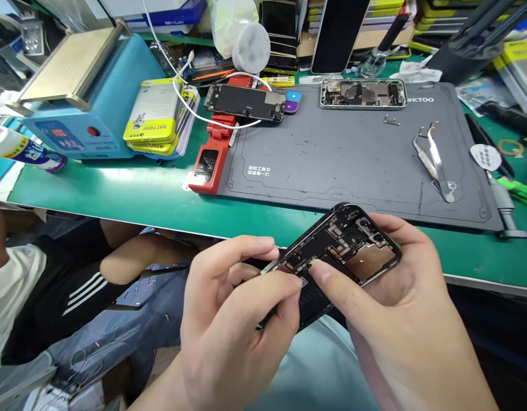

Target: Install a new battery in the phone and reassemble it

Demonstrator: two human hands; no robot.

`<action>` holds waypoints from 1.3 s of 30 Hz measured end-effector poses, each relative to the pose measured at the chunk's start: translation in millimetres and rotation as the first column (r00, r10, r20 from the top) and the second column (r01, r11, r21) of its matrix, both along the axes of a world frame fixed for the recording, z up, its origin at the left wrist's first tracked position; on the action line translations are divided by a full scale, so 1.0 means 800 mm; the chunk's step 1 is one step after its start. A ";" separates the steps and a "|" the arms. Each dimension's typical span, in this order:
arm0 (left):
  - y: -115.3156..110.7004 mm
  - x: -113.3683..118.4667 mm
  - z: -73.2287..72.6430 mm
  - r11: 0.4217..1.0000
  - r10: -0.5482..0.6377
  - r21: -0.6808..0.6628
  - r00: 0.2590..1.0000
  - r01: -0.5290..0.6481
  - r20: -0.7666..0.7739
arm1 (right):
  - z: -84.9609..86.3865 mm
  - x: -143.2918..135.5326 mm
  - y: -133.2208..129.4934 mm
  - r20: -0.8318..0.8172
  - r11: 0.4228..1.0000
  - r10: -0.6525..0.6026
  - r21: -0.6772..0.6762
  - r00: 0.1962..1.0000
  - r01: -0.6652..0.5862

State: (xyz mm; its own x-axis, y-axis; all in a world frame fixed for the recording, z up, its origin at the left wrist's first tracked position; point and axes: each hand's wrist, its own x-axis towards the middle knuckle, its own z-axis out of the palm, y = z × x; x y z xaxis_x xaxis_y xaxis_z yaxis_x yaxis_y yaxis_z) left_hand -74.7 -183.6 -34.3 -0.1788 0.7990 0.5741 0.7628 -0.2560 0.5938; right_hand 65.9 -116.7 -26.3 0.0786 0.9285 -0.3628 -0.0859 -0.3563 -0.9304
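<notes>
An opened phone point(332, 245) with its inner boards and battery showing is held tilted in front of the bench edge. My left hand point(246, 314) wraps round its lower left end, with the thumb and fingertips at the frame and over the battery. From the right, my right hand point(400, 297) grips the upper end, its thumb pressed on the inner parts near the middle. Some fingers of each hand are hidden behind the phone. On the grey mat point(315, 160) behind lie another opened phone housing point(361, 94), tweezers point(434, 162) and a small metal piece point(392, 120).
A detached screen point(246, 103) rests on a red clamp point(210, 165) with a white cable point(195, 116) looped round it. Battery packs point(154, 117) and a blue machine point(96, 97) stand left. Another person's leg point(130, 260) shows below the green bench point(96, 191).
</notes>
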 end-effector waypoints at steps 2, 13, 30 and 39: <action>-0.001 -0.002 0.001 1.000 -0.004 -0.007 1.000 0.004 -0.004 | -0.003 -0.001 -0.001 0.018 1.000 0.007 -0.003 1.000 -0.007; -0.004 0.002 -0.002 0.998 -0.048 -0.039 0.994 0.052 0.097 | -0.011 0.009 -0.004 0.082 0.999 0.020 -0.036 0.996 -0.017; -0.014 0.012 0.002 0.984 0.005 -0.175 0.959 0.046 0.283 | -0.009 0.006 -0.002 -0.003 0.993 0.073 -0.090 0.997 -0.073; -0.006 0.020 0.005 0.942 0.121 -0.326 0.828 0.078 0.547 | -0.003 0.004 -0.007 0.013 0.999 0.046 0.027 0.999 -0.046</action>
State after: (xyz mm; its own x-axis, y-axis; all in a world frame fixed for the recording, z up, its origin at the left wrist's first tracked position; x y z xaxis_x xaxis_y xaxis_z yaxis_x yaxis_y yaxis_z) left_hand -58.8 -188.2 -30.7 -0.4042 0.9108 0.0838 0.2824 0.0371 0.9586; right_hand 69.0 -121.9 -28.4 0.0399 0.9409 -0.3362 -0.0587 -0.3337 -0.9409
